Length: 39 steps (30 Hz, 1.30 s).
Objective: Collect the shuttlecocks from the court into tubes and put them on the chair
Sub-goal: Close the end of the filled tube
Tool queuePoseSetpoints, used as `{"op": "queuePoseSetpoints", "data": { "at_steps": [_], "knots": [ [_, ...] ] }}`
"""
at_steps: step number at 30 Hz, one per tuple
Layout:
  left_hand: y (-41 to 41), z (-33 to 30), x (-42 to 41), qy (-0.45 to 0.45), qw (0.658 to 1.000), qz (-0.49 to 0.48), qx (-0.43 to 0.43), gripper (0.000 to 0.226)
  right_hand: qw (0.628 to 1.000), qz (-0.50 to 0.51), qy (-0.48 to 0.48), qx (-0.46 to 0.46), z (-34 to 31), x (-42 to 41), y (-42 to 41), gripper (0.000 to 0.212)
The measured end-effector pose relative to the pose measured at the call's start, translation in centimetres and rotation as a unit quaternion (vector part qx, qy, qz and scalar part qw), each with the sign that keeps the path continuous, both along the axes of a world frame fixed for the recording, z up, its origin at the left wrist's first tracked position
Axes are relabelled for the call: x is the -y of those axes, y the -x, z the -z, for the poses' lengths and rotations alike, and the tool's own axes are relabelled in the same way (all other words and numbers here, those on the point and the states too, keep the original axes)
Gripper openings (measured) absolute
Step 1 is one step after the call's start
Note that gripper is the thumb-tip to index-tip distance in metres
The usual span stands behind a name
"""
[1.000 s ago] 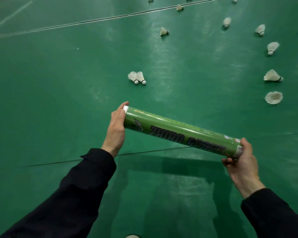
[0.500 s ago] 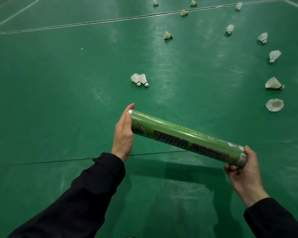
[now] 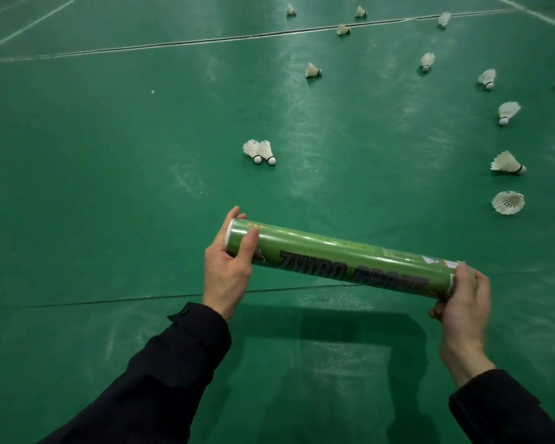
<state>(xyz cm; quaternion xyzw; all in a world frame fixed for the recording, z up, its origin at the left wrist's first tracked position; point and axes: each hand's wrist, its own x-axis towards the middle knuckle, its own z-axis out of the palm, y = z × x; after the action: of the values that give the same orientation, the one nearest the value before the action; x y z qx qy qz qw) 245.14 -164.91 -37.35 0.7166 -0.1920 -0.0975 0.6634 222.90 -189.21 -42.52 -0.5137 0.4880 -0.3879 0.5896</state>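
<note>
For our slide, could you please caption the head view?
Both hands, left and right, grip a green tube above shuttlecocks scattered on the court.

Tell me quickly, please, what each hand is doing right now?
Left hand: grips the left end of the green tube.
Right hand: grips the tube's right end.

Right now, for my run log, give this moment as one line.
left hand grips green tube cap end | right hand grips other end | tube level | shuttlecocks on court
</note>
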Motion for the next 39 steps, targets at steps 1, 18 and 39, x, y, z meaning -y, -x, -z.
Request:
{"op": "queuePoseSetpoints", "data": {
  "at_steps": [1, 18, 39],
  "knots": [
    [-0.3, -0.3, 0.0, 0.013, 1.000, -0.009, -0.010, 0.068, 0.999, 0.002, 0.033, -0.028, 0.0, 0.0, -0.3, 0.036],
    [-1.2, 0.9, -1.2, -0.037, 0.997, 0.030, -0.066, 0.066, 0.981, -0.050, -0.117, 0.149, -0.5, 0.6, -0.3, 0.020],
    [-3.7, 4.2, -3.6, -0.004, 0.978, -0.032, -0.208, 0.043, 0.974, -0.087, -0.198, 0.072, 0.0, -2.1, -0.9, 0.025]
  ]
}}
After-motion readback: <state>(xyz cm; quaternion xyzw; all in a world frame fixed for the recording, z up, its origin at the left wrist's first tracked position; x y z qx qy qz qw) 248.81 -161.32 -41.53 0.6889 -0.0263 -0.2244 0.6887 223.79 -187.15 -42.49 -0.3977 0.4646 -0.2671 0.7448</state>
